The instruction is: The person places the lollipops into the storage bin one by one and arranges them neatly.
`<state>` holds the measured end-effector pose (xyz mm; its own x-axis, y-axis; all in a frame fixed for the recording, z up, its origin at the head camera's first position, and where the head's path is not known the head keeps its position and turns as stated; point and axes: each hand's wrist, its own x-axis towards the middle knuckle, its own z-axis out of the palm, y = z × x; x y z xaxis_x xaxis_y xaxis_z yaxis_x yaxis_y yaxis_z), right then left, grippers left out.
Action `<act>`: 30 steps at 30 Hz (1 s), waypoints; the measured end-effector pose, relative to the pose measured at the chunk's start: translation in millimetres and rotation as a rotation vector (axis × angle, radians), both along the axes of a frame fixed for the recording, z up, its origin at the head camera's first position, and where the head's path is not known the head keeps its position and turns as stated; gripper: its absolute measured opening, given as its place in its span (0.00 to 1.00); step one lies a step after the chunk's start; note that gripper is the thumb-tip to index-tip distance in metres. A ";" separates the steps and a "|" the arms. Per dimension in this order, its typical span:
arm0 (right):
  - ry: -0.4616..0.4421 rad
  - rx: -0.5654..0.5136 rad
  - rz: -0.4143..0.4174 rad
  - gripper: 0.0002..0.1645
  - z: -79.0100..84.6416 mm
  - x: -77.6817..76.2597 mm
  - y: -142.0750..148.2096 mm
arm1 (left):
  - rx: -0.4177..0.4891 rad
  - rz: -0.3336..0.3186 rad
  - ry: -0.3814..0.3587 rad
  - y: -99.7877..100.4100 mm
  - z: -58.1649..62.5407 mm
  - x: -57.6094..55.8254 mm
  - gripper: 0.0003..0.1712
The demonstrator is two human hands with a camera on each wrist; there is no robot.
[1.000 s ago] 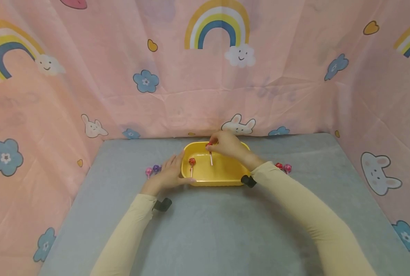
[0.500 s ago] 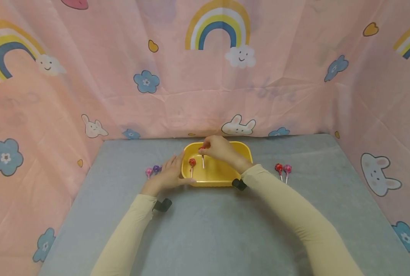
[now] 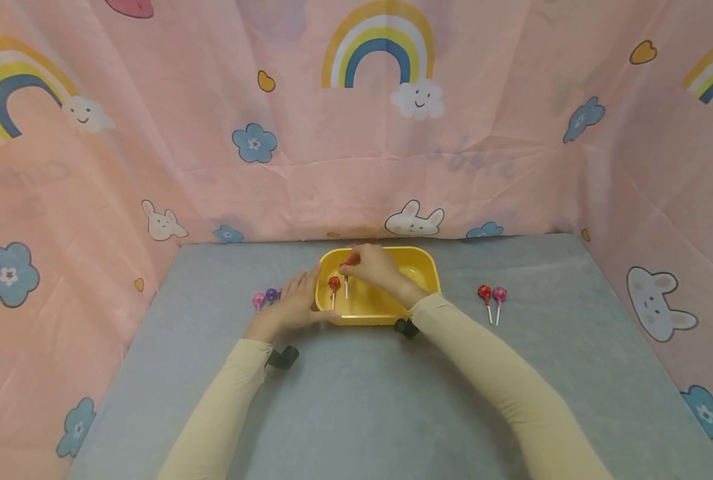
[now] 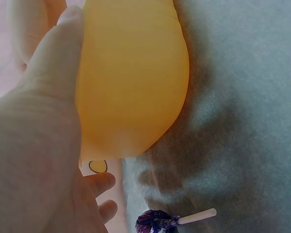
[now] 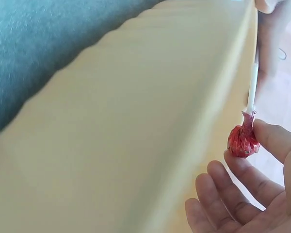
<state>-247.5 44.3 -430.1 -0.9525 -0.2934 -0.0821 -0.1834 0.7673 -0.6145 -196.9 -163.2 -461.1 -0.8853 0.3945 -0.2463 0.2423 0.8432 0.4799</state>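
Observation:
My right hand (image 3: 373,267) pinches a red-wrapped lollipop (image 5: 243,141) by its candy head between thumb and index finger. The other fingers lie loosely spread, and the white stick points down inside the yellow plastic tray (image 3: 413,318) in the head view. Just left of it, another red lollipop (image 3: 334,284) lies in the tray. My left hand (image 3: 293,308) rests against the tray's left end, with its fingers straight along the side and its thumb along the front rim.
Left of the left hand, a pink lollipop (image 3: 258,299) and a purple lollipop (image 3: 272,295) lie on the grey cloth (image 3: 356,393). A red lollipop (image 3: 485,293) and a pink one (image 3: 500,295) lie side by side to the right. Behind the tray hangs a pink patterned curtain (image 3: 308,180).
My right hand has moved left and slightly lower over the tray with the red lollipop, closer to the one lying there. The right-hand pair has come into full view. My left hand has stayed still.

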 end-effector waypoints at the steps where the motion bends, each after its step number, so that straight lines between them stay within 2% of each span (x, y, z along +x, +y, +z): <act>1: -0.007 -0.009 -0.008 0.17 -1.4 0.4 -0.8 | 0.001 0.001 -0.001 0.1 0.3 0.1 0.70; 11: -0.035 -0.075 -0.072 0.16 -15.6 3.8 -6.8 | -0.004 0.000 0.002 0.4 0.6 0.2 0.69; 25: 0.006 -0.141 -0.118 0.15 -39.5 2.2 -8.6 | -0.003 -0.001 0.002 0.8 -0.5 0.7 0.70; 30: -0.006 -0.167 -0.142 0.16 -47.3 1.8 -8.0 | -0.010 0.007 -0.006 0.8 -0.4 0.7 0.70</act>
